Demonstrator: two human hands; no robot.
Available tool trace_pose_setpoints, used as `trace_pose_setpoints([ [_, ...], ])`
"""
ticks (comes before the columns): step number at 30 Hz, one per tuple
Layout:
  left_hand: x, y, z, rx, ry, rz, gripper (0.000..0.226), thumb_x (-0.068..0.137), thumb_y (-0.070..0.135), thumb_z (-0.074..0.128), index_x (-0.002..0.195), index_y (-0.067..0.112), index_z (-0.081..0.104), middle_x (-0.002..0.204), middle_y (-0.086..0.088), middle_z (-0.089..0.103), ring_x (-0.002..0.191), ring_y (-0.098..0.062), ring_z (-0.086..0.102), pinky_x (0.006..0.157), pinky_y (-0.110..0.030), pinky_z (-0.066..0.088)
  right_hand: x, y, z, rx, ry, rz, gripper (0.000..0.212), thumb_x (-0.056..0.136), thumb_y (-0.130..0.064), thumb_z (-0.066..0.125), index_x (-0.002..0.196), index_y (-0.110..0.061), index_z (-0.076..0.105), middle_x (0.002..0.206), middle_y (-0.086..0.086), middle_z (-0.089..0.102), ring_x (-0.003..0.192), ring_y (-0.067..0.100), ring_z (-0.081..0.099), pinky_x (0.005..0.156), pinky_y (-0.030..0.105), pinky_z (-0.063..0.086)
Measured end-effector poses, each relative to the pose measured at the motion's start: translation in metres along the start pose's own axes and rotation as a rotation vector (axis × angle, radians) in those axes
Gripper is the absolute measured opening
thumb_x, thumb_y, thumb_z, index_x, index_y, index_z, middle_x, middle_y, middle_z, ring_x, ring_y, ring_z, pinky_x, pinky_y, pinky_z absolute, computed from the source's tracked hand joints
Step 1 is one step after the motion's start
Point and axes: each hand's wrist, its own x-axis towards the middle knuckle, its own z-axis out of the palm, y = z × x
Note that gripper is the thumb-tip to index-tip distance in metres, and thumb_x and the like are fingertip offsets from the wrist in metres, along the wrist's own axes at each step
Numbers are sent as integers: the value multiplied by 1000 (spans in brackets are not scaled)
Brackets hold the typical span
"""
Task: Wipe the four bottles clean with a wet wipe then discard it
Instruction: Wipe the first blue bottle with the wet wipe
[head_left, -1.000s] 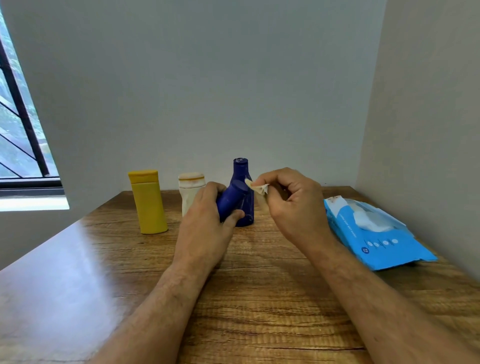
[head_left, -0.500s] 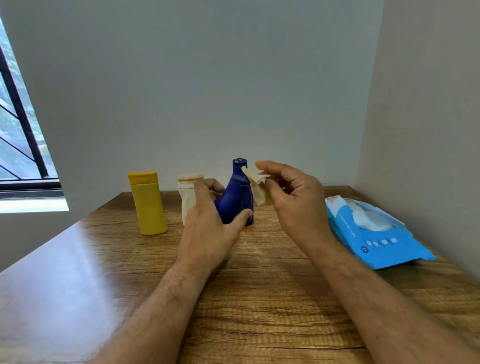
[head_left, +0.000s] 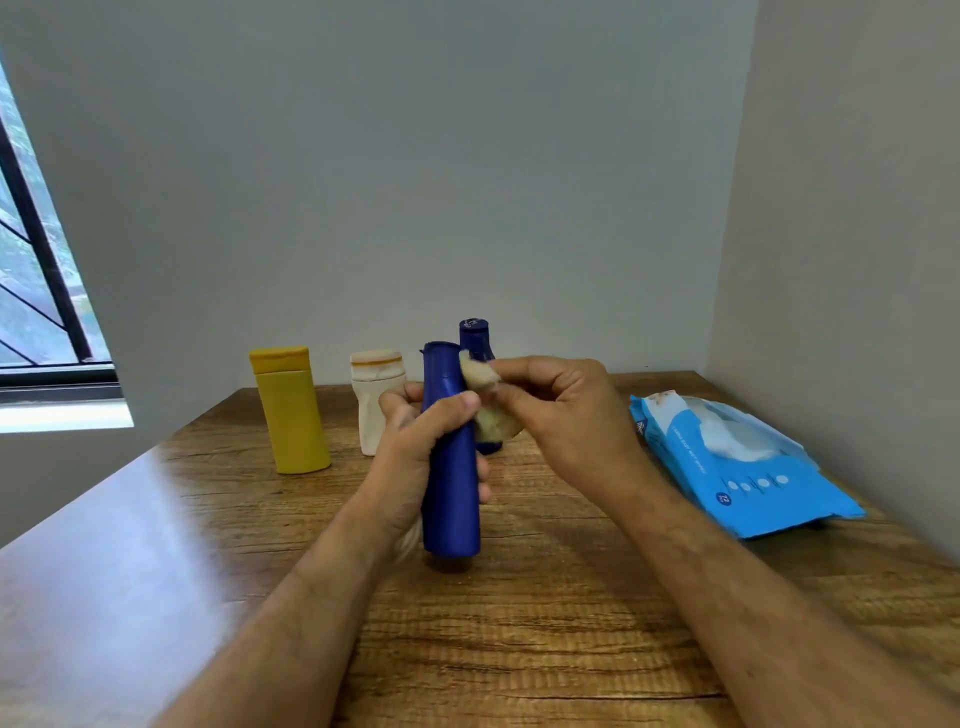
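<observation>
My left hand (head_left: 410, 457) grips a tall dark blue bottle (head_left: 450, 488) and holds it upright above the table. My right hand (head_left: 561, 415) pinches a crumpled, soiled wet wipe (head_left: 485, 400) against the bottle's upper right side. Behind them stands a second blue bottle (head_left: 475, 340), mostly hidden by the wipe and hands. A yellow bottle (head_left: 292, 410) and a cream bottle (head_left: 376, 400) stand upright at the back left of the wooden table (head_left: 519, 623).
A blue pack of wet wipes (head_left: 743, 467) lies at the right, its flap open with a white wipe showing. Walls close the table in at the back and right. A window (head_left: 36, 291) is at the left.
My left hand has lifted the tall blue bottle up and toward me, away from the row. My right hand has brought the wipe against its upper part.
</observation>
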Motion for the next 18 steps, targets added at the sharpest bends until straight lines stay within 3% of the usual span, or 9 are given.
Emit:
trace_pose_setpoints([
  [4,0,-1,-2,3,-38,-105,94,62,50,85,137,10,43,71,-6,62,48,-15,53,39,-25,50,-2,-1,1,-34,-62,-19,20,89,-10,69,101,-25,76,92,-6,76,85,4,72,73,15,55],
  [10,2,-5,-8,-19,-138,-146,45,78,43,68,101,7,54,67,-11,48,46,-18,45,37,-25,44,0,4,1,-40,45,-13,19,89,-17,70,106,-26,76,95,-11,76,90,2,70,77,20,57],
  [15,2,-1,-1,-85,-64,-61,27,93,29,52,94,3,59,71,-13,56,50,-20,48,43,-28,42,-2,0,2,-74,-115,31,18,87,-11,71,96,-26,78,92,-8,75,87,1,69,70,13,54],
  [18,2,0,3,-87,-15,-57,24,97,24,50,93,4,63,75,-13,61,58,-20,54,50,-30,48,-2,1,4,-82,-98,27,18,89,-11,70,99,-24,78,95,-9,73,88,-1,67,69,9,51],
])
